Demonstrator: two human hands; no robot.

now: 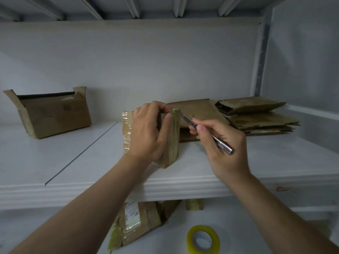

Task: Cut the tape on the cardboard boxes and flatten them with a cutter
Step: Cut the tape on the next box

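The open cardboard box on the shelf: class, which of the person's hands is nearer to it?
Left. The left hand, gripping the small taped box, is right of the open cardboard box; the right hand, holding the cutter, is farther right.

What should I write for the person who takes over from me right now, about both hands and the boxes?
Left hand grips the small taped box, upright on the shelf. Right hand holds the cutter, blade at the box's top edge.
Done: flattened boxes stacked at the back right.
To do: cut and flatten this box, the open box at the left, and the taped parcel below, beside the tape roll.
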